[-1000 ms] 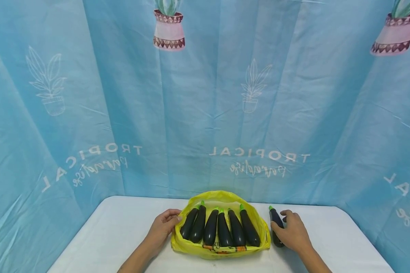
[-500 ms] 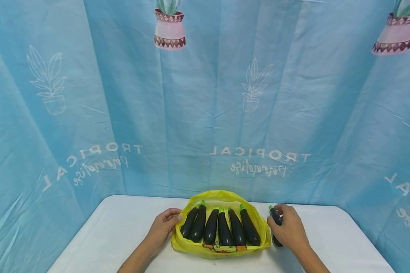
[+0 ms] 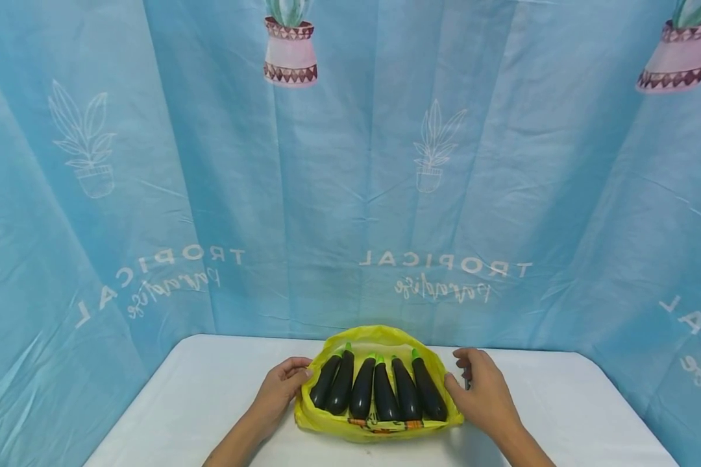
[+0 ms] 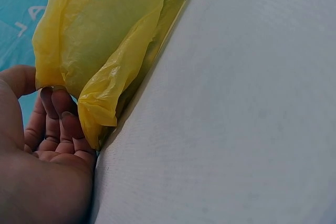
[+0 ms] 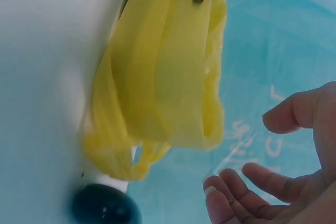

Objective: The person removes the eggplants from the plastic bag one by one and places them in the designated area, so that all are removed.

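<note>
A yellow plastic bag (image 3: 380, 335) lies on the white table with its mouth spread wide, and several dark eggplants (image 3: 362, 389) with green stems lie side by side inside it. At the bag's left edge my left hand (image 3: 277, 391) pinches the rim between thumb and fingers, which the left wrist view shows close up. My right hand (image 3: 486, 394) is by the bag's right edge, thumb overlapping the rim in the head view. Its fingers are spread apart with nothing between them in the right wrist view. One more eggplant (image 5: 105, 205) lies outside the bag, mostly hidden behind the right hand in the head view.
The white table (image 3: 590, 415) has its back edge just behind the bag. A blue printed curtain (image 3: 327, 194) hangs behind it and along both sides.
My right hand has moved left from over the loose eggplant to the bag's right edge and now covers that eggplant in the head view. The left hand stays at the bag's rim.
</note>
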The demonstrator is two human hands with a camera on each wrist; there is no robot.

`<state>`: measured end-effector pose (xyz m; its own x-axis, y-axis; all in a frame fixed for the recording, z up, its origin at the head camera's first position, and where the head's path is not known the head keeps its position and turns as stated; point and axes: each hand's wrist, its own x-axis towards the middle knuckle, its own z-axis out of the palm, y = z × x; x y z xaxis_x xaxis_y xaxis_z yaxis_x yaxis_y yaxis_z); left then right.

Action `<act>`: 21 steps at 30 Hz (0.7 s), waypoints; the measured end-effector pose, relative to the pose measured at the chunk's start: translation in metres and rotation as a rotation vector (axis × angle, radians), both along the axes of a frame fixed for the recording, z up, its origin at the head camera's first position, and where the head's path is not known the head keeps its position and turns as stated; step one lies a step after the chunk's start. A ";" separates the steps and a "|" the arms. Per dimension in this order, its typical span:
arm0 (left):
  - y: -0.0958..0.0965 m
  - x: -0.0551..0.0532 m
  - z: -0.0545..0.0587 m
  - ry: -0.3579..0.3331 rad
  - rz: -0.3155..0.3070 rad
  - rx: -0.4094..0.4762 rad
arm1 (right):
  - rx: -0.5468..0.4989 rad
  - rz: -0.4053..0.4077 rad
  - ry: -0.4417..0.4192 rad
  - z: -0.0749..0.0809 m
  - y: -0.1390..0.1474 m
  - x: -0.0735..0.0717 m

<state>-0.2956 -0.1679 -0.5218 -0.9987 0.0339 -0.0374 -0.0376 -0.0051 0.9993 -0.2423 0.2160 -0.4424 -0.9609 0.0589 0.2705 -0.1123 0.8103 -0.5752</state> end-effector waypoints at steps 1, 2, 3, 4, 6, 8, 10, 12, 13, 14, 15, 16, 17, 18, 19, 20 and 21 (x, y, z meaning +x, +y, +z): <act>0.000 0.000 0.000 0.002 -0.002 0.000 | -0.006 0.005 0.001 0.001 -0.002 0.001; 0.000 0.000 0.000 0.003 -0.003 0.000 | -0.013 0.011 0.003 0.001 -0.004 0.001; 0.000 0.000 0.000 0.004 -0.004 0.000 | -0.016 0.017 0.006 0.001 -0.007 0.001; 0.000 0.000 0.000 0.003 -0.004 -0.001 | -0.017 0.021 0.009 0.002 -0.009 0.002; 0.001 0.000 0.001 -0.003 -0.003 0.001 | -0.016 0.026 0.015 0.002 -0.014 0.002; 0.001 0.000 0.001 -0.004 -0.002 0.001 | -0.015 0.034 0.021 0.002 -0.018 0.003; 0.001 0.000 0.001 -0.003 -0.002 0.000 | -0.020 0.044 0.025 0.002 -0.023 0.004; 0.002 0.000 0.001 -0.001 0.000 0.000 | -0.028 0.065 0.027 0.002 -0.027 0.004; 0.002 0.000 0.001 0.000 0.000 0.000 | -0.032 0.073 0.026 0.001 -0.029 0.005; 0.002 0.001 0.001 -0.001 0.000 -0.003 | -0.033 0.083 0.028 0.000 -0.030 0.005; 0.002 0.001 0.001 -0.001 0.001 -0.006 | -0.032 0.093 0.029 -0.001 -0.032 0.005; 0.002 0.001 0.001 -0.002 0.001 -0.006 | -0.030 0.100 0.029 -0.001 -0.034 0.004; 0.002 0.001 0.001 -0.003 0.001 -0.006 | -0.027 0.107 0.026 -0.002 -0.035 0.004; 0.002 0.002 0.001 -0.004 0.000 -0.007 | -0.026 0.113 0.024 -0.003 -0.037 0.004; 0.001 0.002 0.001 -0.004 -0.001 -0.008 | -0.025 0.119 0.021 -0.004 -0.039 0.004; 0.001 0.002 0.001 -0.002 -0.001 -0.010 | -0.022 0.128 0.021 -0.005 -0.040 0.003; 0.001 0.002 0.001 -0.002 -0.002 -0.008 | -0.020 0.134 0.015 -0.006 -0.042 0.003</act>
